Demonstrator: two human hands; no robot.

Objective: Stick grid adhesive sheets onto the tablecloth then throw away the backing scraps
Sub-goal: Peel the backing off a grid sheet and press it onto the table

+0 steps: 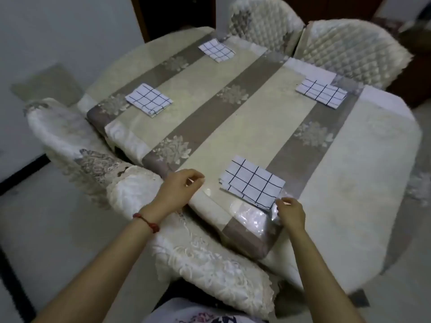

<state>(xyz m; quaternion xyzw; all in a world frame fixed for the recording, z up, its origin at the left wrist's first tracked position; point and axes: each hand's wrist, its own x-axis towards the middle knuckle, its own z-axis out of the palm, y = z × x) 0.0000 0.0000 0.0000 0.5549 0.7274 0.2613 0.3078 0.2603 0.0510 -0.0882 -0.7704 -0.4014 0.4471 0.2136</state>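
A beige and taupe striped tablecloth (233,117) covers the table. Stacks of white sheets with a dark grid lie on it: a near one (251,181), one at the left (149,99), a far one (217,50) and one at the right (321,93). A shiny clear film (249,213) lies over the table's near edge, under the near stack's front corner. My left hand (179,190) has its fingers curled, thumb and forefinger pinching at the film's left edge. My right hand (290,213) pinches the film just beside the near stack's front corner.
Chairs with lace and quilted covers surround the table: one at the left (93,164), one below my arms (210,264), two at the far side (263,22) (349,50). A pale round cloth (361,183) hangs over the table's right side.
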